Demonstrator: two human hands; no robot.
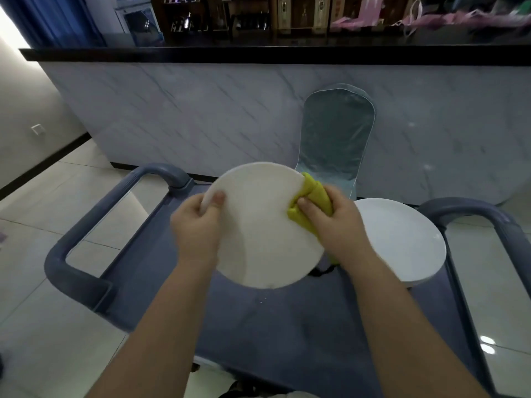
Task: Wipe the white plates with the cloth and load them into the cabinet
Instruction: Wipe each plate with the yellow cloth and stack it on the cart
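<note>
Marble-faced bar fills the back; below it a grey-blue trolley [258, 326] spans the lower frame. Left of centre, the left hand [198, 222] pinches the white plate [264, 239] at its rim, thumb on the face and the other fingers hidden behind, tilted above the trolley. At the plate's right edge the right hand [339, 225] grips the bunched yellow cloth [311, 202]. Further right, stacked plates [402, 239] rest on the trolley. Wiping is in hand; next, likely, finishing the face, then carrying it to the cabinet, which is not in view.

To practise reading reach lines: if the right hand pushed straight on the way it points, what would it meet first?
The right hand grips a yellow cloth against the held white plate's right rim, so that plate comes first. Past it, probably the marbled counter front; depth is unclear.
</note>
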